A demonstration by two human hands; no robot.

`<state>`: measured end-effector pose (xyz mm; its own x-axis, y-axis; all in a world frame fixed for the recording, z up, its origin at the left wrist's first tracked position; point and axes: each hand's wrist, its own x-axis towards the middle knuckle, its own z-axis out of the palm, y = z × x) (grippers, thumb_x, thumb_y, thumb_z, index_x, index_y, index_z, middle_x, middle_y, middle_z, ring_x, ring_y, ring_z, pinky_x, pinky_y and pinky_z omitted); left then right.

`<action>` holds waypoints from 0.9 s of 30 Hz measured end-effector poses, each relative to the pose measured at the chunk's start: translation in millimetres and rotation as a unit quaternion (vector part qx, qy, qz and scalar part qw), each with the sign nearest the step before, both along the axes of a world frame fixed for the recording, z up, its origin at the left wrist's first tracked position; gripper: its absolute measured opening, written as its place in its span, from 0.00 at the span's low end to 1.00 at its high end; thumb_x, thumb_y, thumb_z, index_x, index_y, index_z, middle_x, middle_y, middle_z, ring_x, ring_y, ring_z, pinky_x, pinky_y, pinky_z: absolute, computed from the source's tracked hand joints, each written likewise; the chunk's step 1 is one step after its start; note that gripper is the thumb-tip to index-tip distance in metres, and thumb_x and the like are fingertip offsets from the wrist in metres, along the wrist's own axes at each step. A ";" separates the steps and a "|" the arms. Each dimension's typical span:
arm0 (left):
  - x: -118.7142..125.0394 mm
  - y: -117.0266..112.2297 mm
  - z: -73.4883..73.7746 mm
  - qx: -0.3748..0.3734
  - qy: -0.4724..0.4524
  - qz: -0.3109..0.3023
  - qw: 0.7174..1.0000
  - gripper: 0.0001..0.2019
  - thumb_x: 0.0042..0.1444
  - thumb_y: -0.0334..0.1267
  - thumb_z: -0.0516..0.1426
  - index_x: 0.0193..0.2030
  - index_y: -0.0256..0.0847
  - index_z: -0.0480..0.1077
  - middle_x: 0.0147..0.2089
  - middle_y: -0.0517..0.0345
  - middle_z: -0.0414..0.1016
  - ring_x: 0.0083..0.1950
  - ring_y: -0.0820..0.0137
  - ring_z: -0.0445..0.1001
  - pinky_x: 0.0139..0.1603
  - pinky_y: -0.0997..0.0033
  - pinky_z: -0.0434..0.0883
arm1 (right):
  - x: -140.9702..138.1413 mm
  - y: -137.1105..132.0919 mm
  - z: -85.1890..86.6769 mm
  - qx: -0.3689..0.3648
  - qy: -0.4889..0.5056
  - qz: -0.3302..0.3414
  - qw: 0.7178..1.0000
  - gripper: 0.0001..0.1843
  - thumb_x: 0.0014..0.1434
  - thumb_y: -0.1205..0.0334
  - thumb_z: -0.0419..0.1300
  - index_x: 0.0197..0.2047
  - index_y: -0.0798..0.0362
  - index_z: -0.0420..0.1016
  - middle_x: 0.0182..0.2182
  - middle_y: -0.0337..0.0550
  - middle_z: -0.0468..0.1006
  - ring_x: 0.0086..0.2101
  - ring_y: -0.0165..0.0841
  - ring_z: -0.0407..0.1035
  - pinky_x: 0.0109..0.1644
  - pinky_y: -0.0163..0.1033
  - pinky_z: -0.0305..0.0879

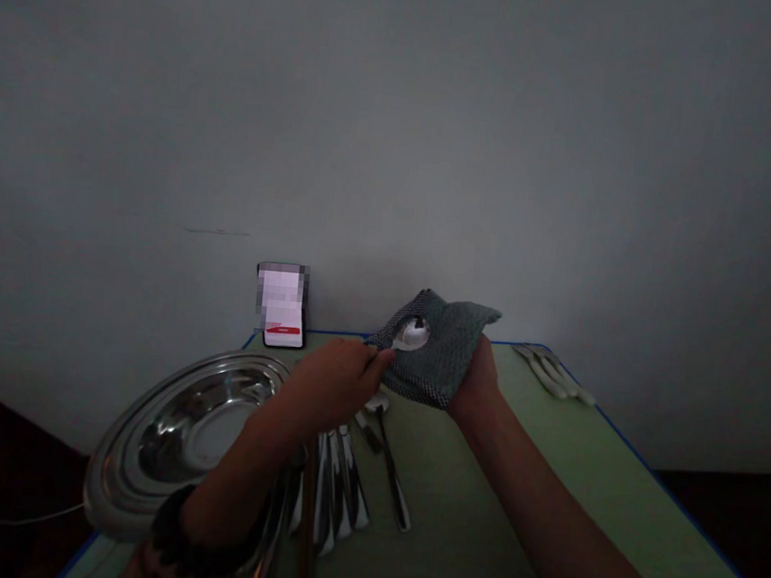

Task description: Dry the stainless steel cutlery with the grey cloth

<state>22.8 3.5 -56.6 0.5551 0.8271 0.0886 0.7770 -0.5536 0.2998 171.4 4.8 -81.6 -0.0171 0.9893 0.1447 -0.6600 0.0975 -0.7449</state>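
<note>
My left hand is closed around the handle of a metal spoon, whose shiny bowl points up and to the right. Behind the bowl spreads a grey-green cloth with a dark patterned edge. My right hand supports this cloth from beneath and the right side; its fingers are mostly hidden by the fabric. Below the hands, another spoon lies on the green table, beside several metal cutlery handles and a brown stick-like piece.
A wide steel basin stands at the table's left, partly behind my left forearm. A phone with a lit screen leans against the wall. Several forks with pale handles lie at the far right edge of the green table.
</note>
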 end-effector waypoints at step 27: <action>-10.8 4.0 -3.9 -0.060 -0.063 -0.037 0.996 0.23 0.60 0.43 0.39 0.21 0.37 0.65 0.19 0.58 0.65 0.23 0.73 0.66 0.27 0.73 0.60 | -30.6 -3.5 -1.9 -0.135 0.136 -0.021 0.981 0.16 0.58 0.61 0.46 0.24 0.53 0.70 0.22 0.39 0.76 0.32 0.34 0.72 0.40 0.41 0.68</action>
<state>12.0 7.5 -60.5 0.6065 0.7925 0.0640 0.6873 -0.5630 0.4590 140.8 1.3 -83.5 0.0277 0.9912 -0.1292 -0.8380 -0.0475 -0.5436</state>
